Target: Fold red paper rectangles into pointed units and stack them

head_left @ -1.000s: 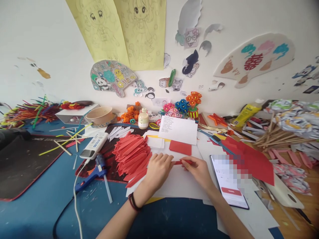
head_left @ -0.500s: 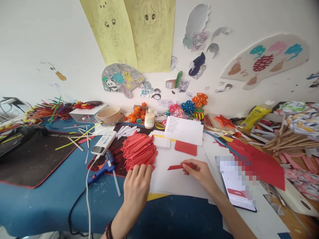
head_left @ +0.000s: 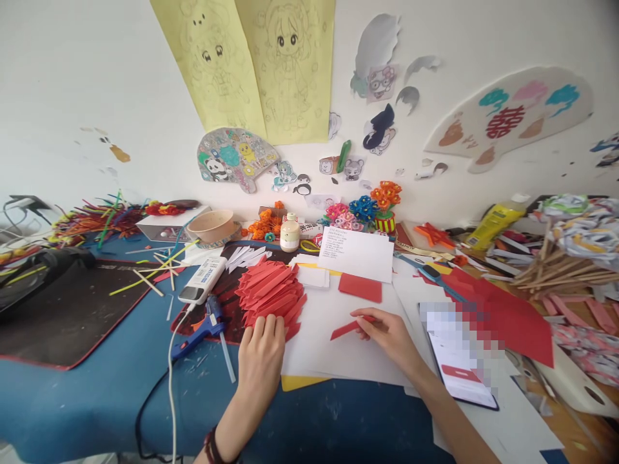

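My right hand (head_left: 387, 332) pinches a narrow folded red paper strip (head_left: 344, 327) between thumb and fingers, just above the white paper (head_left: 319, 356). The strip's free end points left. My left hand (head_left: 261, 357) is at the near edge of a heap of red folded paper strips (head_left: 271, 287). Its fingers are together and curled down into the heap; the fingertips are hidden, so what they grip cannot be made out. A flat red paper rectangle (head_left: 360, 287) lies beyond my right hand.
A blue hot glue gun (head_left: 200, 332) and a white power strip (head_left: 203, 280) with its cord lie left of the heap. A phone (head_left: 457, 367) rests right of my right forearm. A glue bottle (head_left: 289, 233) and a handwritten note (head_left: 370, 252) are at the back. Red sheets (head_left: 507, 316) lie right.
My left hand has shifted slightly left along the heap's near edge. The red strip in my right hand has tilted, its free end lower; that hand stays in nearly the same place.
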### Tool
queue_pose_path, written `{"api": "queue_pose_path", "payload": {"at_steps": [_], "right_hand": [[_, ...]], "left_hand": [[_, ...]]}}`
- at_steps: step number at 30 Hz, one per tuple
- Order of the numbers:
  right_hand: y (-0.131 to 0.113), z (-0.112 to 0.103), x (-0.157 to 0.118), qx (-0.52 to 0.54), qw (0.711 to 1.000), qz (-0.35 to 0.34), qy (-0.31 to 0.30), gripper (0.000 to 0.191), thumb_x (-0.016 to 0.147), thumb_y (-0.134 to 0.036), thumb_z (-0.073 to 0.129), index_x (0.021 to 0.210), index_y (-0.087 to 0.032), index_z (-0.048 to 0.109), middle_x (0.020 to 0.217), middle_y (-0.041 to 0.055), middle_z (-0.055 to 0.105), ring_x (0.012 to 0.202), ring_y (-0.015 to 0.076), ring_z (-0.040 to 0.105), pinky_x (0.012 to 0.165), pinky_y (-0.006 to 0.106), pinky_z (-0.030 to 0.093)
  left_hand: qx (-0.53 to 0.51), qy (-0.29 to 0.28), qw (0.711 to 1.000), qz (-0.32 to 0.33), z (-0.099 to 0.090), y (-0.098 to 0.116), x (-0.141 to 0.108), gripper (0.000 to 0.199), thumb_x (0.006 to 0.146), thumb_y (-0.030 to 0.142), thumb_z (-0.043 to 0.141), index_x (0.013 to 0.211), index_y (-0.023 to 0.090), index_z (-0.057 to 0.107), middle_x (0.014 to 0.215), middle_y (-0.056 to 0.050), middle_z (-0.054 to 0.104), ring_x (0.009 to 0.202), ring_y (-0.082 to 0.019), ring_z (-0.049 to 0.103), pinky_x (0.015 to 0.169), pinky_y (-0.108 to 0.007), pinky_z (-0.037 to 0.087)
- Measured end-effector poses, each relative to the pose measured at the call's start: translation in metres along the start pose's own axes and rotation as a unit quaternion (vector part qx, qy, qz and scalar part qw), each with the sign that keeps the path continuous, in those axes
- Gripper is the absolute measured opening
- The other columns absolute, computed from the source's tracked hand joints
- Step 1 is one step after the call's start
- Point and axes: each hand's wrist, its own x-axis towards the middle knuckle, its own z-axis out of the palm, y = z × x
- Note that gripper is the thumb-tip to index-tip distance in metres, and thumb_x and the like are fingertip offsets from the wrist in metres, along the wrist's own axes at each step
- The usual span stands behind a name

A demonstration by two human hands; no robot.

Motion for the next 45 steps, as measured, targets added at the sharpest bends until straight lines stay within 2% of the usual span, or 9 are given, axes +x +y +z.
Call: {"api": "queue_pose_path", "payload": {"at_steps": [8,14,20,28,45], "right_hand": [[0.003,-0.001,0.001,-0.01,1.0,-0.003,-0.005,0.042,0.081,-0.054,0.062,0.098,-0.016,0.071,0.078,0.0078,0.07,0.066,0.02,0.066,0.063,0.032,0.056],[0.005,-0.001,0.001,-0.017,1.0,0.0,-0.009,0.039,0.082,-0.052,0.062,0.098,-0.017,0.071,0.077,0.0066,0.07,0.066,0.0192,0.066,0.063,0.031,0.054],[0.006,-0.002,0.001,-0.027,1.0,0.003,-0.01,0.036,0.083,-0.049,0.061,0.098,-0.018,0.071,0.076,0.0057,0.069,0.065,0.0185,0.064,0.064,0.03,0.053],[0.006,-0.001,0.001,-0.045,0.999,0.013,-0.017,0.036,0.084,-0.049,0.06,0.098,-0.018,0.07,0.075,0.0051,0.069,0.064,0.0181,0.064,0.064,0.03,0.052],[0.006,-0.001,0.001,-0.062,0.997,0.01,-0.034,0.034,0.085,-0.047,0.059,0.098,-0.017,0.069,0.075,0.0052,0.069,0.063,0.0175,0.063,0.064,0.029,0.051]], "left_hand": [[0.002,0.005,1.0,0.002,0.004,0.001,0.002,0.015,0.087,0.008,0.048,0.088,0.016,0.061,0.083,-0.007,0.055,0.081,-0.024,0.049,0.069,-0.035,0.034],[-0.011,0.012,1.0,-0.005,-0.001,-0.004,-0.004,0.024,0.086,0.007,0.048,0.105,0.015,0.061,0.088,-0.009,0.058,0.084,-0.025,0.05,0.07,-0.036,0.034],[-0.047,-0.025,0.998,-0.037,-0.01,-0.011,-0.026,0.012,0.088,0.015,0.051,0.082,0.019,0.061,0.08,-0.006,0.057,0.08,-0.025,0.05,0.07,-0.036,0.034],[-0.068,-0.046,0.996,-0.03,-0.001,-0.012,-0.033,0.016,0.084,0.006,0.051,0.08,0.019,0.061,0.082,-0.006,0.058,0.08,-0.024,0.05,0.07,-0.035,0.034],[-0.152,-0.043,0.987,-0.022,0.008,-0.019,-0.034,0.019,0.087,0.006,0.049,0.085,0.018,0.064,0.082,-0.005,0.057,0.081,-0.022,0.049,0.072,-0.034,0.035]]}}
